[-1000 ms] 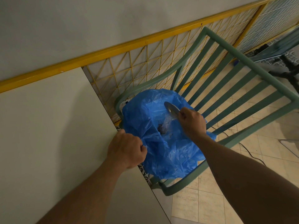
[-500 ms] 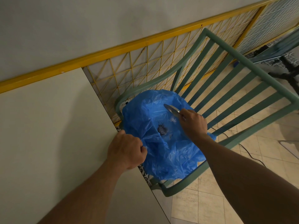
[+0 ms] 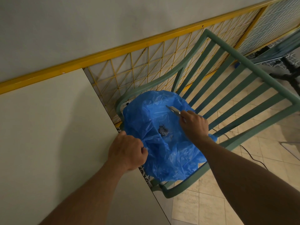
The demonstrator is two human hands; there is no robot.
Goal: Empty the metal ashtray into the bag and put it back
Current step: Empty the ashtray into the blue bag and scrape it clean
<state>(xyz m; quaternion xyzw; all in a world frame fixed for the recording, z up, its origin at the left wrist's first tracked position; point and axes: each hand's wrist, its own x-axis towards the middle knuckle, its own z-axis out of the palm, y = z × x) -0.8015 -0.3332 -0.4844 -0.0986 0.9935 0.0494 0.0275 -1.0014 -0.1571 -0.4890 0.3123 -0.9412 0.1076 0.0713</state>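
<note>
1. Right hand [image 3: 194, 125] grip closed on metal ashtray [image 3: 173, 109], now turned nearly edge-on above blue bag [image 3: 162, 143]; earlier its underside faced up.
2. Left hand [image 3: 128, 151] stays fisted on bag rim at surface [image 3: 48, 135] edge.
3. Ash pile [image 3: 162, 131] lies in bag, unchanged.

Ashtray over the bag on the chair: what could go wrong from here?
1. The bag is held open only by the left hand pinching its edge; if that slips, the mouth may collapse and the ash pile could spill onto the chair.
2. The ashtray is tilted on edge in the right hand; it could slip into the bag.
3. Leftover ash may drop on the table when it goes back.
</note>
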